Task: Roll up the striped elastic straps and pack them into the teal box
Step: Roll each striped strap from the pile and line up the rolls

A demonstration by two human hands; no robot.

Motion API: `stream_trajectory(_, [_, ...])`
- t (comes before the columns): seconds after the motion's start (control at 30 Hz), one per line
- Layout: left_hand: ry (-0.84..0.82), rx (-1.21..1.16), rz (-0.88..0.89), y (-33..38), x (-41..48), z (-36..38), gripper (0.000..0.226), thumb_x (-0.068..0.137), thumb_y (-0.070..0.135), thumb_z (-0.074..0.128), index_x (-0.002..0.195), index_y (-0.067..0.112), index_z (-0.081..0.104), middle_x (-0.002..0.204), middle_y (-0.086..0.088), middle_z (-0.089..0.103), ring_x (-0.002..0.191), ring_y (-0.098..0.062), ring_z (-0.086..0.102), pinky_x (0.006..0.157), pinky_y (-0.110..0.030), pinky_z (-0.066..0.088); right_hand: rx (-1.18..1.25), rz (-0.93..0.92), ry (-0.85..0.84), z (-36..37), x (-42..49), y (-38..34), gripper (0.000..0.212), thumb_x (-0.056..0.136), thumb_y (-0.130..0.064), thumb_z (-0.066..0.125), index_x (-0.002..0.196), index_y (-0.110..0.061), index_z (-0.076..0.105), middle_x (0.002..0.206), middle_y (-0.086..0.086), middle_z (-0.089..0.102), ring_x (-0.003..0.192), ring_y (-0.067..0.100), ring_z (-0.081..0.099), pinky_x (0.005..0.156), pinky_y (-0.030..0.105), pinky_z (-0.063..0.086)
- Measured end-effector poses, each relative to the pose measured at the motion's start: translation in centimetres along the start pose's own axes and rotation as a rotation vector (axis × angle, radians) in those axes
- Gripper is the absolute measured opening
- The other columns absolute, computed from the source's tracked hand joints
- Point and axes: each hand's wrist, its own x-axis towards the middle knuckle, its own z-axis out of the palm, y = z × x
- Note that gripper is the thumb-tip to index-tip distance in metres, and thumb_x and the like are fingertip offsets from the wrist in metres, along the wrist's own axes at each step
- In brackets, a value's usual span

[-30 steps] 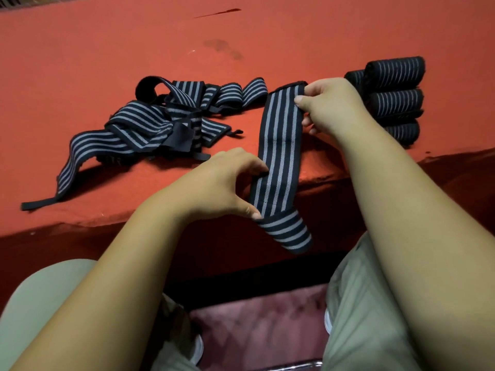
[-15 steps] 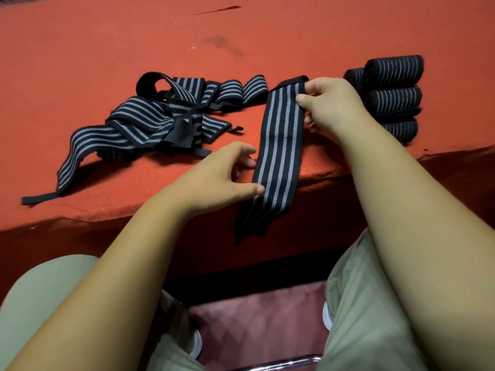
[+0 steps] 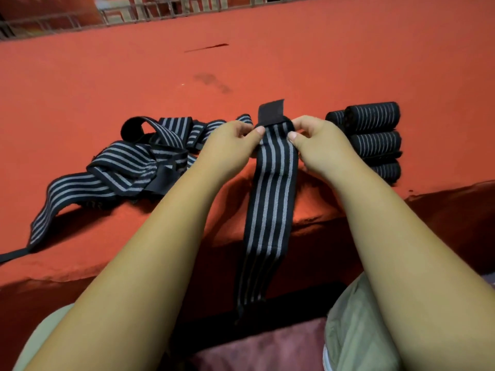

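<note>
- Black-and-grey elastic strap [image 3: 273, 188] lies across the edge of the red table [image 3: 321, 62], its tail hanging down and its black tab [image 3: 271, 109] pointing away.
- Left hand [image 3: 230, 145] and right hand [image 3: 318, 141] each pinch the strap's far end, thumbs on top.
- Best to tuck the tab in first, keep both edges level, and roll tight toward the body.
- Finished rolls [image 3: 373, 129] sit just to the right; a tangled pile [image 3: 128, 162] crowds the left hand and could snag.
- No teal box in view.

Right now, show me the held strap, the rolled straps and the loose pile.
held strap [image 3: 273, 188]: head view, striped middle of its length.
rolled straps [image 3: 373, 117]: head view, striped side of the top roll.
loose pile [image 3: 126, 164]: head view, striped fold in the pile's middle.
</note>
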Motion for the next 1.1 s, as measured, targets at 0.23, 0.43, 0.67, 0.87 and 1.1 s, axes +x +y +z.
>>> stream_trajectory(0.23, [-0.071,-0.355,-0.181,1.8,5.4,1.2,0.023,0.099,0.031,0.078,0.108,0.010,0.077,0.062,0.003,0.065,0.045,-0.011,0.047,0.046,-0.021,0.041,-0.104,-0.006,0.083,-1.4,1.4,-0.3,0.020,0.109,-0.026,0.058,0.120,-0.029,0.075,0.111,-0.009,0.075,0.102,0.011,0.067,0.081,0.026,0.041])
stream_trajectory(0.43, [-0.016,-0.523,-0.250,1.8,9.2,4.9,0.010,0.106,0.022,0.070,0.106,0.013,0.065,0.080,-0.002,0.081,0.057,-0.013,0.073,0.048,-0.020,0.050,-0.231,0.052,0.181,-1.3,3.1,0.5,0.035,0.109,-0.019,0.052,0.141,-0.021,0.064,0.139,0.003,0.067,0.123,0.020,0.062,0.091,0.026,0.041])
stream_trajectory(0.67, [0.031,-0.092,-0.145,-0.1,12.9,8.2,0.007,0.103,0.023,0.067,0.106,0.017,0.068,0.092,-0.002,0.081,0.074,-0.020,0.077,0.067,-0.035,0.061,-0.192,0.165,0.033,-0.2,3.4,1.6,0.044,0.100,-0.005,0.049,0.131,-0.029,0.070,0.125,0.000,0.070,0.093,0.021,0.077,0.086,0.041,0.064])
stream_trajectory(0.87, [-0.126,0.161,-0.023,-1.0,11.7,7.8,0.055,0.098,0.010,0.062,0.152,0.014,0.052,0.139,0.002,0.071,0.120,-0.019,0.070,0.102,-0.040,0.058,-0.208,0.220,-0.030,-0.3,3.3,1.3,0.043,0.096,-0.001,0.061,0.124,-0.030,0.073,0.123,-0.001,0.074,0.104,0.021,0.074,0.095,0.041,0.061])
stream_trajectory(1.1, [-0.158,0.169,0.070,-1.8,6.3,4.8,0.048,0.093,0.013,0.066,0.141,0.015,0.062,0.135,0.002,0.072,0.124,-0.011,0.068,0.111,-0.035,0.054,-0.188,0.222,-0.050,-0.1,1.7,0.5,0.039,0.097,-0.001,0.053,0.114,-0.030,0.074,0.116,0.000,0.076,0.100,0.021,0.075,0.093,0.041,0.062])
